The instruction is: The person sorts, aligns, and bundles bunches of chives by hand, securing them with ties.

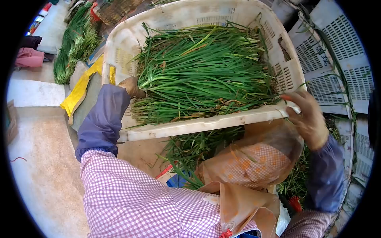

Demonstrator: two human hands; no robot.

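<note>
A white plastic crate point(190, 127) holds a thick layer of long green chives point(206, 71), with some brown, withered leaves among them. My left hand point(134, 87) reaches over the crate's left side. Its fingers are closed at the pale stem ends of a bunch, partly hidden by the leaves. At the front right corner of the crate is my right hand point(308, 118), slightly blurred. Its thumb and fingers are apart around the rim's corner, and an orange-red patch shows at one fingertip. No chives are visible in that hand.
Stacked white perforated crates point(341, 55) stand close on the right. More greens point(198, 146) lie below the crate, beside my knee under a brown translucent apron point(254, 162). Bundled greens point(77, 43) and a yellow strip point(81, 89) are at the left.
</note>
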